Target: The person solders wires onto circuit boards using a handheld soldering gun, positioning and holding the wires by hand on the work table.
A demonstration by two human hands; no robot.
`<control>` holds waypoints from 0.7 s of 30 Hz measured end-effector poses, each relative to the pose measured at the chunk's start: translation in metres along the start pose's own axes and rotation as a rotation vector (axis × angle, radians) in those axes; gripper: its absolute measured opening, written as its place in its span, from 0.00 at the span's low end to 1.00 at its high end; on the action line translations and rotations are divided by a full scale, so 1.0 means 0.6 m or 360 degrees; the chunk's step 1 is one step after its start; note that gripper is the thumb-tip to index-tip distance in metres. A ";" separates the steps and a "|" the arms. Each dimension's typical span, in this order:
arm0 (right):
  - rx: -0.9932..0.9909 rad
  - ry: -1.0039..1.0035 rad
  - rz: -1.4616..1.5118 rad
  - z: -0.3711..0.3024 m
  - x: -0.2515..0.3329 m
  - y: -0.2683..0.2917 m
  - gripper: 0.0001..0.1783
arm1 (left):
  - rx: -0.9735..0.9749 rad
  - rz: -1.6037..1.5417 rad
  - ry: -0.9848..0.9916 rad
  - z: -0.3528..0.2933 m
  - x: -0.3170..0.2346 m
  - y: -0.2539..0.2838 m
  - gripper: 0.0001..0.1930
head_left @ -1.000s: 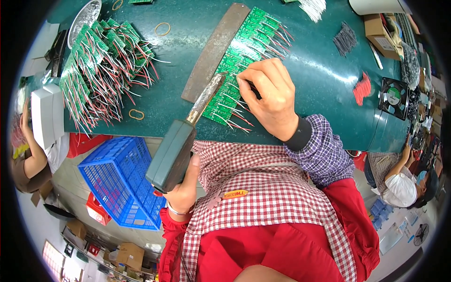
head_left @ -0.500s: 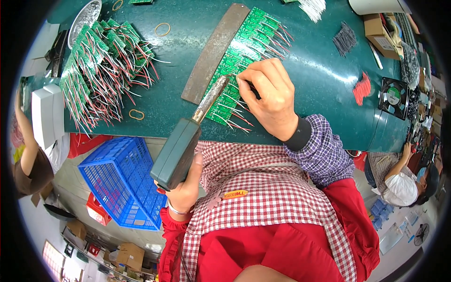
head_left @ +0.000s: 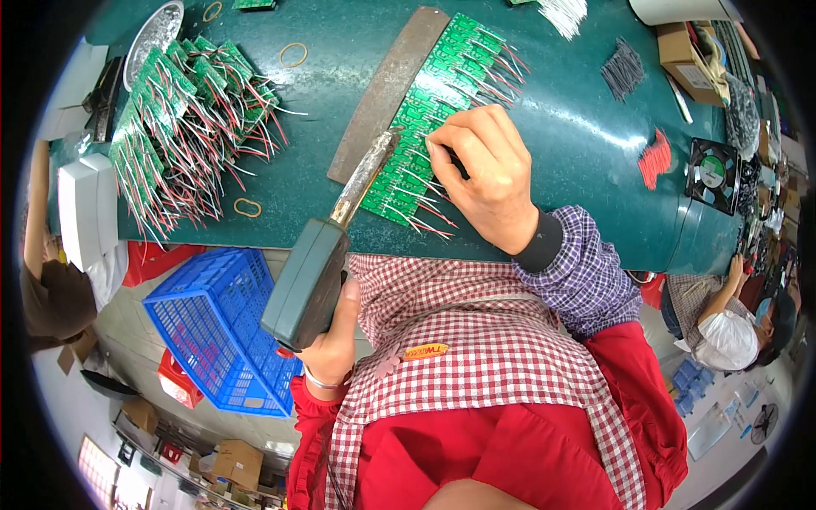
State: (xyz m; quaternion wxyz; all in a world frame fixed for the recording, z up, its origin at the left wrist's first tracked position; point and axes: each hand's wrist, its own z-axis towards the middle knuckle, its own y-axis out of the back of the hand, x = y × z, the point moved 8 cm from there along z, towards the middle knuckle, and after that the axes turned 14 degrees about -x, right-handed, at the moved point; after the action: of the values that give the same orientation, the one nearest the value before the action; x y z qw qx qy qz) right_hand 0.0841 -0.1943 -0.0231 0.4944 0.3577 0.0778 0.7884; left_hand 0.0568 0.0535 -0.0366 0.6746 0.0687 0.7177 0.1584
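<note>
My left hand is wrapped round the dark green handle of a soldering iron. The iron's worn metal tip lies over the left part of a long green circuit board panel, short of my right fingertips. White, red and black wires stick out along the panel's right side. My right hand is closed in a pinch at the panel's middle, on what looks like a thin wire, mostly hidden by the fingers. A flat brown metal bar lies along the panel's left edge.
Wired boards are heaped at the left beside a metal dish. Rubber bands lie near. Black wires, red wires and a fan are at the right. A blue crate stands below. Other people work at both sides.
The soldering iron has shifted left with my left hand, its tip drawing away from my right fingertips. My right hand has barely moved.
</note>
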 end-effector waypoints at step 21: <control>-0.0266 -0.0205 -0.0996 0.035 -0.262 0.218 0.05 | -0.0059 0.0038 0.0348 0.002 -0.012 -0.015 0.15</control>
State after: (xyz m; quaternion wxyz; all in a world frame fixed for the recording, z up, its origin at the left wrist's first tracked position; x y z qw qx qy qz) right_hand 0.0430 -0.3956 -0.0218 0.7442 0.3239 0.0876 0.5775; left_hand 0.0596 0.0431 -0.0328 0.5914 0.0472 0.7832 0.1861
